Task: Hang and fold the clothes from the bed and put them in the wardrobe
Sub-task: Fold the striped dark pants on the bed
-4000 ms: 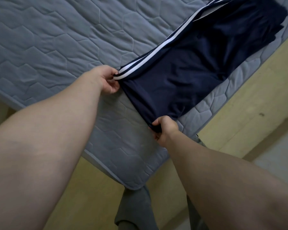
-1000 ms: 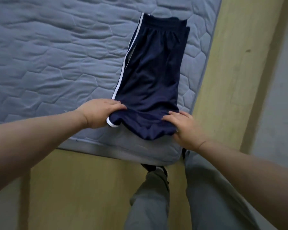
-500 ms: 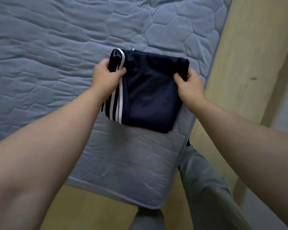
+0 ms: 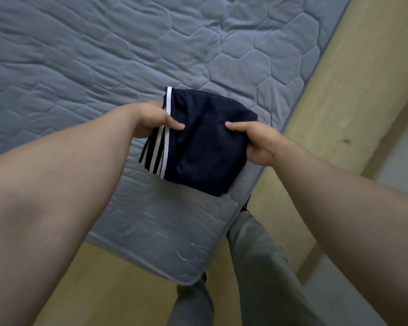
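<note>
- Navy shorts [image 4: 205, 142], white side stripes, folded into a compact packet; over the bed [image 4: 92, 67] near its corner, lifted or resting cannot tell.
- Left hand [image 4: 149, 121]: fingers [image 4: 174, 124] pinching the striped edge, thumb on top.
- Right hand [image 4: 257, 144]: pinching the opposite plain edge.
- Handling, by judgement: light, soft, limp, probably slick; layers liable to slide and fall open.
- Suggested hold: both side edges, through every layer, or a flat palm beneath for the carry.
</note>
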The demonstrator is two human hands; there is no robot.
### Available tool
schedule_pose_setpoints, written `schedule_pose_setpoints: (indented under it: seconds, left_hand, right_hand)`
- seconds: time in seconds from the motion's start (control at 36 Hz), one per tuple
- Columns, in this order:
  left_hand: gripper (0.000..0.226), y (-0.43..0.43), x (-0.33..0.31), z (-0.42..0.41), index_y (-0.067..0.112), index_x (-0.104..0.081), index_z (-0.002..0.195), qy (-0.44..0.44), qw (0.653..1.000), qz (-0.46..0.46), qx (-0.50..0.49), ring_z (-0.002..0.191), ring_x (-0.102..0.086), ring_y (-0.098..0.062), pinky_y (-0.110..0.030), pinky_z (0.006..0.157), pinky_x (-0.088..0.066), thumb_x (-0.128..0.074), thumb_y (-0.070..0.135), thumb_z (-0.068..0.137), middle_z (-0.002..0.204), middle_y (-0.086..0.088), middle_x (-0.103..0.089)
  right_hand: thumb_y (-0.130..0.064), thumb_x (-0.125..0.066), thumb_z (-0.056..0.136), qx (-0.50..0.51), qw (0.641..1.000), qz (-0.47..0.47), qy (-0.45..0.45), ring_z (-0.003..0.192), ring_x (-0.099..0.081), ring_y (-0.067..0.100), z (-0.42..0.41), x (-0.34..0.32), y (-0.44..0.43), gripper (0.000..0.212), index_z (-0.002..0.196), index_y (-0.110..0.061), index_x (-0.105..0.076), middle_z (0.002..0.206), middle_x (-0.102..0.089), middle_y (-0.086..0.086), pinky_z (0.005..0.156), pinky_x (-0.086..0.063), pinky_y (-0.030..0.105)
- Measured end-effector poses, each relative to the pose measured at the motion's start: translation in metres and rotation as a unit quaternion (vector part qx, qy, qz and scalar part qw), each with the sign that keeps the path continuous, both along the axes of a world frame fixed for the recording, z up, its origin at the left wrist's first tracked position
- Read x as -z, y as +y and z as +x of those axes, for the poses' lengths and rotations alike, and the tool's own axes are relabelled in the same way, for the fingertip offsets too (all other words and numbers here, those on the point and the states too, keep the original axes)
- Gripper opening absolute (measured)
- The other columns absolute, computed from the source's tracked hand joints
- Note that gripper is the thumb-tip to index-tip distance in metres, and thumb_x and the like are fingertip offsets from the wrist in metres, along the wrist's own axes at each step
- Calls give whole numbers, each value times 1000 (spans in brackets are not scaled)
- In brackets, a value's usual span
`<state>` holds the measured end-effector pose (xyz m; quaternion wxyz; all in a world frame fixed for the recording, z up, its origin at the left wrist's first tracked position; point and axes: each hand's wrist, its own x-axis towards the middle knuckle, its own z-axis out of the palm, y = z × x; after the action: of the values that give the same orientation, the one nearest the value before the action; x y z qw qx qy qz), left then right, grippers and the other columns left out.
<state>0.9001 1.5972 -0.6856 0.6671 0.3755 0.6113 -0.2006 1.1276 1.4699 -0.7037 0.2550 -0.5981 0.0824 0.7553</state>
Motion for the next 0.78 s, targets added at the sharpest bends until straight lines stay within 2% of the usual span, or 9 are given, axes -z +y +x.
schedule_pose_setpoints:
  seconds: [0.08,0.14,0.25,0.33,0.42,0.5,0.58,0.64,0.78]
  left_hand:
    - [42,-20,-40,-13,11,-63,131,-18,998,-39,-35,113,-67,-28,-45,101,-50,-64,0,90,123,-10,-70]
    - [45,-38,-78,-26,10,-60,134,-38,995,-31,-84,114,-67,-26,-42,99,-51,-62,-2,91,125,-9,-69]
    - [52,-87,-167,-61,10,-61,132,-57,981,37,-182,110,-69,-24,-35,87,-56,-66,-12,85,122,-8,-71]
    - [56,-133,-233,-98,1,-63,125,-47,962,99,-249,108,-68,-29,-38,87,-58,-63,-24,75,118,-15,-70]
    - [59,-186,-299,-148,-3,-62,122,-46,931,144,-333,111,-65,-35,-43,93,-55,-56,-30,70,116,-17,-69]
    - [61,-245,-365,-202,-5,-59,126,-67,895,186,-399,113,-64,-37,-47,97,-53,-52,-31,71,121,-20,-67]
    - [62,-309,-425,-262,-5,-60,125,-88,857,231,-452,105,-69,-34,-42,85,-59,-49,-32,70,119,-20,-69]
    - [59,-357,-461,-303,-5,-62,121,-94,832,263,-479,102,-70,-32,-40,82,-60,-50,-31,70,116,-19,-71]
    - [56,-480,-527,-404,-3,-65,115,-82,743,358,-560,109,-67,-33,-42,94,-55,-48,-30,69,114,-17,-70]
  right_hand:
    - [-16,-80,79,-31,999,2,-19,102,-72,22,-1,-41,-5,48,125,-13,-64,108,-76,5,98,-54,39]
    - [-16,-80,78,-54,998,17,-30,98,-73,20,-1,-80,-10,48,123,-15,-64,105,-77,3,92,-56,36]
    - [-8,-81,75,-120,989,78,-41,97,-74,21,-17,-169,-22,51,122,-16,-64,109,-76,3,78,-59,34]
    - [-2,-81,70,-201,964,154,-84,101,-72,24,-48,-240,-30,51,117,-16,-68,107,-77,3,84,-60,38]
    - [-4,-83,70,-302,912,256,-111,102,-72,23,-95,-319,-43,48,114,-18,-71,107,-76,1,90,-58,43]
    - [-24,-91,68,-379,848,354,-110,102,-72,17,-156,-400,-70,51,115,-23,-72,110,-76,-4,87,-59,37]
    - [-37,-94,65,-413,786,441,-130,99,-73,15,-229,-470,-109,51,110,-25,-73,106,-76,-5,86,-60,38]
    - [-37,-93,65,-423,743,499,-138,96,-73,16,-281,-510,-141,46,105,-25,-74,102,-76,-5,86,-59,44]
    - [-32,-86,72,-461,646,604,-78,88,-73,22,-406,-592,-218,24,89,-28,-70,91,-74,-2,76,-60,44]
